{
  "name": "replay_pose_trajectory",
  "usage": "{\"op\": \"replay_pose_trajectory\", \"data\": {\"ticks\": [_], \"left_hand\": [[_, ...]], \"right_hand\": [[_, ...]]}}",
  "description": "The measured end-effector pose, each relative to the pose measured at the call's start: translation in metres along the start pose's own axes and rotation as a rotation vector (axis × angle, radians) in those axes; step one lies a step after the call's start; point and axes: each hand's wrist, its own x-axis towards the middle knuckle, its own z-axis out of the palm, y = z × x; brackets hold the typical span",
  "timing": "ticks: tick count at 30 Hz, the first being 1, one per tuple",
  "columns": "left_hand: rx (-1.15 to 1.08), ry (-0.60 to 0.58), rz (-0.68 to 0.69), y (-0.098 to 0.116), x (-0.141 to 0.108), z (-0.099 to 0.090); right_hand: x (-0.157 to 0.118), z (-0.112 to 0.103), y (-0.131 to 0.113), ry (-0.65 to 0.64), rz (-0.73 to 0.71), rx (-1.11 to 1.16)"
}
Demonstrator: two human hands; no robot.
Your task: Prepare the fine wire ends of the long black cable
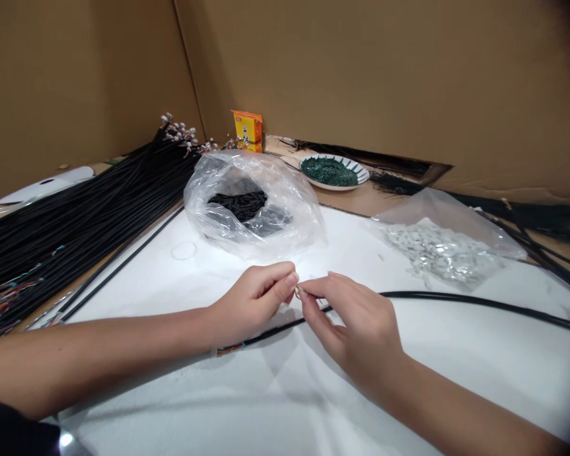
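Note:
My left hand [261, 292] is closed, thumb and forefinger pinched together; what lies inside the pinch is mostly hidden. Touching its fingertips, my right hand [354, 316] pinches thin orange-red wires [298, 292] with a tiny whitish piece at their tip, too small to name. Black cable [456, 299] comes in from the right and passes behind my right hand. Below my left wrist, another cable end with bare coloured wires [230, 349] rests on the white tabletop [209, 405].
An open clear bag [285, 228] of short black pieces [242, 206] sits ahead. At right lies a clear bag of small white parts [449, 253]. Behind are a plate [335, 186] of dark green bits and an orange packet [248, 131]. Bundled black cables [90, 209] fill the left.

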Motion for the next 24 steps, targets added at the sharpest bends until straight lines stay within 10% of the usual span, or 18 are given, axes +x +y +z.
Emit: {"op": "replay_pose_trajectory", "data": {"ticks": [16,24], "left_hand": [[-0.227,0.116,-0.032,-0.016,0.002,-0.003],[-0.200,0.120,-0.042,-0.014,0.002,-0.003]], "right_hand": [[0.011,0.003,0.017,-0.184,0.645,0.892],[0.018,-0.002,0.020,-0.183,0.681,0.980]]}}
